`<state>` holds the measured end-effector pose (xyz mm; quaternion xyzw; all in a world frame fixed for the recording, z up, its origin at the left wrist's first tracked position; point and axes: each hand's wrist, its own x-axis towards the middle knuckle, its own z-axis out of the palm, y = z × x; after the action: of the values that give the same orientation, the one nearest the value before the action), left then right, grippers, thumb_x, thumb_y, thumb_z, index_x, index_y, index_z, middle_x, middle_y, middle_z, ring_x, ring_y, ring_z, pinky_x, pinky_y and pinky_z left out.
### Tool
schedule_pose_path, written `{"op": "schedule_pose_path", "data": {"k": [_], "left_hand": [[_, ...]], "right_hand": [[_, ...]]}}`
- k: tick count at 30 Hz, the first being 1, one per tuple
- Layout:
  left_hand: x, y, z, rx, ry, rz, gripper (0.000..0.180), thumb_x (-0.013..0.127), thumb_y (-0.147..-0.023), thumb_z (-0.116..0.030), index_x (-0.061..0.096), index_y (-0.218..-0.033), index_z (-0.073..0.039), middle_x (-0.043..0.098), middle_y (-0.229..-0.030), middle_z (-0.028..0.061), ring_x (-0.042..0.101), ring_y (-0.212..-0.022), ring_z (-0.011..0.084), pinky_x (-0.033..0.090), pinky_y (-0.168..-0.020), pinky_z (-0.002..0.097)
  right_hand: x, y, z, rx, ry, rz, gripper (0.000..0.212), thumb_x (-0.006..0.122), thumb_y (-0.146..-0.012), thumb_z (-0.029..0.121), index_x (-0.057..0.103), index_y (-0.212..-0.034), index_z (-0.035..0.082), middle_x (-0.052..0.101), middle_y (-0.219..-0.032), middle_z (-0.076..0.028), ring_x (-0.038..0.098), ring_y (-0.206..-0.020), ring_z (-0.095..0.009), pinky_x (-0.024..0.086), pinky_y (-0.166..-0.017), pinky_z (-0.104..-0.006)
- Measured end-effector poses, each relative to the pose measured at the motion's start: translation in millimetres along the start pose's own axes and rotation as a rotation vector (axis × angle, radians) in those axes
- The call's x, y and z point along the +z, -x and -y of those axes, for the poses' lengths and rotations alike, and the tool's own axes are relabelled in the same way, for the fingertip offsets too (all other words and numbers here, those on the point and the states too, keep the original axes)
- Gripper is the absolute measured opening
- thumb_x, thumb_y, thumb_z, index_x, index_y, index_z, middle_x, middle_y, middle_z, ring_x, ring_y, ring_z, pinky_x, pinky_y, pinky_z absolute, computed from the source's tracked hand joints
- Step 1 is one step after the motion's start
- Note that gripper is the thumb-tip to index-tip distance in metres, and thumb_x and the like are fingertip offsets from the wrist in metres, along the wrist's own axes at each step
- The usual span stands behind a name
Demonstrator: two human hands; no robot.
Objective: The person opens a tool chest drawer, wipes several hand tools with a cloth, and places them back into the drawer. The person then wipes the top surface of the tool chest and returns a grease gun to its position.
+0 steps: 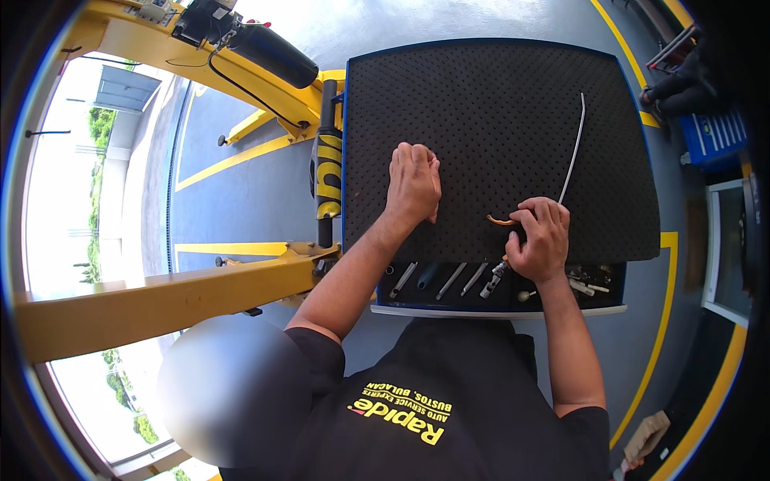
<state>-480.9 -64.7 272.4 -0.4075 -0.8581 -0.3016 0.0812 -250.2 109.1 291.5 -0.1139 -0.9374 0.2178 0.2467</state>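
My left hand [414,183] is closed above the left part of a black perforated mat [473,112]. What its fingers hold, if anything, is hidden. At the mat's near edge, my right hand [543,240] has its fingers curled, with a thin curved orange handle [501,220] projecting from beside the fingertips. Most of that piece is covered by the hand. A long, thin, slightly bent silver rod [575,148] runs over the mat from behind the right hand toward the far right. Just below the thumb shows a jointed metal tool [492,283], partly over the drawer.
Under the mat's near edge, an open drawer [501,312] holds several metal tools. Yellow lift arms [184,293] and a post with a black cylinder [281,56] stand to the left. At far right are a blue tool cabinet [718,136] and a person's dark-clothed legs [688,84].
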Motion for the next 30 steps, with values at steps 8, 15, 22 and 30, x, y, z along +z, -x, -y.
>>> {"op": "schedule_pose_path", "data": {"k": [8,15,22,30], "left_hand": [[69.6,-228.6,75.4,-0.216,-0.161,-0.036,0.030,0.058,-0.106,-0.026,0.053,-0.118,0.000,0.054,-0.119,0.0194,0.052,-0.120,0.0355,0.041,-0.109,0.0492],[70.3,-222.8,59.0,-0.267,-0.199,0.106,0.041,0.057,-0.106,-0.032,0.053,-0.126,0.004,0.058,-0.123,0.0241,0.054,-0.128,0.0397,0.043,-0.112,0.0502],[14.9,14.9,-56.4,0.032,0.078,0.084,0.017,0.066,-0.095,-0.008,0.055,-0.106,-0.002,0.057,-0.103,0.0188,0.058,-0.099,0.0390,0.048,-0.089,0.0510],[9.2,27.1,-65.4,-0.005,0.071,0.154,0.012,0.065,-0.098,-0.008,0.055,-0.105,-0.004,0.053,-0.103,0.0166,0.055,-0.100,0.0365,0.046,-0.090,0.0488]], "right_hand": [[1.4,3.0,-0.7,0.000,0.006,0.014,0.027,0.071,-0.067,0.017,0.071,-0.093,0.010,0.063,-0.108,-0.006,0.061,-0.113,-0.025,0.041,-0.104,-0.0438],[1.1,1.5,-5.3,-0.005,0.035,0.004,0.027,0.070,-0.069,0.018,0.071,-0.095,0.010,0.062,-0.109,-0.006,0.060,-0.114,-0.026,0.042,-0.105,-0.0441],[1.4,-0.2,-3.7,0.013,0.029,-0.010,0.028,0.073,-0.069,0.020,0.071,-0.096,0.010,0.062,-0.113,-0.007,0.060,-0.119,-0.027,0.041,-0.106,-0.0450],[-0.3,-0.8,-2.2,0.018,0.019,0.033,0.029,0.073,-0.067,0.020,0.071,-0.094,0.009,0.062,-0.113,-0.008,0.059,-0.119,-0.027,0.041,-0.106,-0.0451]]}}
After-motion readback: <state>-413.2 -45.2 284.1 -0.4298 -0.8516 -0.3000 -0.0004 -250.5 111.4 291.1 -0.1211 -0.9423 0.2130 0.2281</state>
